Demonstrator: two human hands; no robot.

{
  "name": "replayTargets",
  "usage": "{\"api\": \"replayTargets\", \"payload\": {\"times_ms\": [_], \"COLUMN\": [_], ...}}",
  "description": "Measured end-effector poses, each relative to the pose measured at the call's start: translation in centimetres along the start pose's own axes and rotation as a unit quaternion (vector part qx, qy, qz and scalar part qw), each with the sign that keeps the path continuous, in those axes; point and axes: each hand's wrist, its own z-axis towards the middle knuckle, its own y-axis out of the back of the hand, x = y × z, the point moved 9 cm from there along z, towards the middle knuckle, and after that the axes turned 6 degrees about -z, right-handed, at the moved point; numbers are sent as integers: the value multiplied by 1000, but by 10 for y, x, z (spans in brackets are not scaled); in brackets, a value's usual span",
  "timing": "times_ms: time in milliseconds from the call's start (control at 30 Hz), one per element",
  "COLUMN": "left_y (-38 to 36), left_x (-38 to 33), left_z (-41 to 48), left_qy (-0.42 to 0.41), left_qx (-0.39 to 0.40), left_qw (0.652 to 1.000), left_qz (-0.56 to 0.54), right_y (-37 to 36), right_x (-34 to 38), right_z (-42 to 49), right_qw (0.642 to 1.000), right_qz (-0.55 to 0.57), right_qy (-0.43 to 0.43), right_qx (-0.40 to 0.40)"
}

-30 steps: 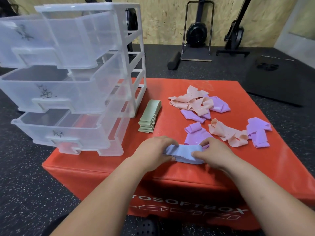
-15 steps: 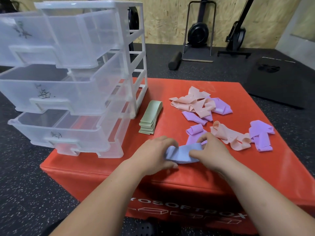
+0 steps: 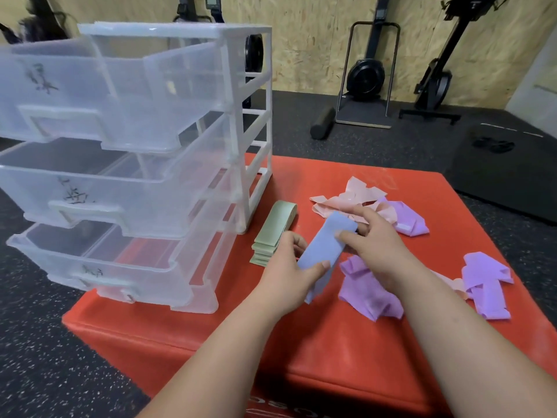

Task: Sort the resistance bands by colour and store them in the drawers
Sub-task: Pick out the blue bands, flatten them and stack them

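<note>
A pale blue band (image 3: 327, 250) is lifted above the red box (image 3: 331, 342), folded flat and tilted. My left hand (image 3: 286, 276) pinches its lower end with thumb on top. My right hand (image 3: 373, 248) holds its upper end. Left of them lies a neat stack of green bands (image 3: 272, 233). Crumpled purple bands lie under my right wrist (image 3: 366, 288), at the right (image 3: 485, 289) and further back (image 3: 408, 220). Pink bands (image 3: 351, 200) are heaped behind my right hand. The clear drawer unit (image 3: 129, 164) has its three drawers pulled out.
The drawer unit stands on the box's left part, with handwritten marks on each drawer front. Black speckled floor surrounds the box. A foam roller (image 3: 322, 123), exercise machines and a black mat (image 3: 500, 173) stand behind.
Both hands raised the blue band from the box's front edge and turned it from lying crosswise to pointing away from me. The camera moved closer and to the left.
</note>
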Motion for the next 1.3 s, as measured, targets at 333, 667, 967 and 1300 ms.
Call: {"api": "replayTargets", "payload": {"times_ms": [333,667,967,1300], "left_y": [-19,-41,-43,-34], "left_x": [29,27,32,22], "left_z": [43,62,54,44], "left_qy": [70,24,10,-20], "left_qx": [-86,-63,-64,-70], "left_qw": [992,966,959,971], "left_qz": [65,248,276,229], "right_y": [-19,-25,-14,46], "right_x": [-59,-59,-41,-36], "right_z": [101,121,108,72], "right_qw": [998,963,939,907], "right_qz": [-52,-259,-316,-390], "right_qy": [-12,78,124,113], "right_qx": [20,8,-51,-109]}}
